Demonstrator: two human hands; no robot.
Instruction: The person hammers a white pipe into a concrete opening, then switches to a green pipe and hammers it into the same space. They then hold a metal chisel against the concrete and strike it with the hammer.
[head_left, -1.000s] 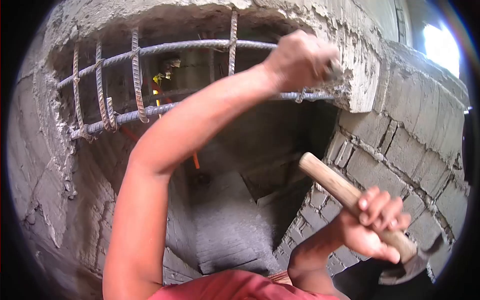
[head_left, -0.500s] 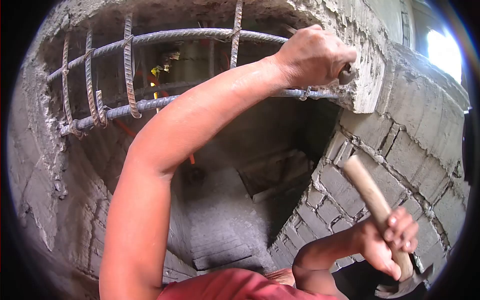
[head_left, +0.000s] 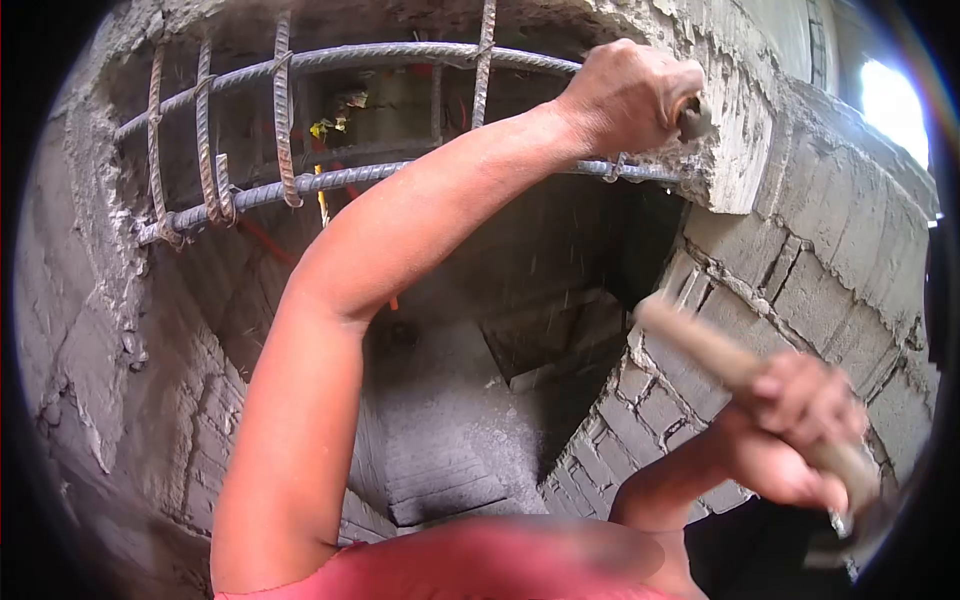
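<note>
The left hand is clenched around a dark tool near the broken concrete edge; the right hand grasps the wooden handle of a motion-blurred hammer before the block wall. Steel bars span the opening, partly obscured by the left forearm

Grey block wall at right, bright opening at upper right, dusty grey floor below, thin orange strip at left
</note>
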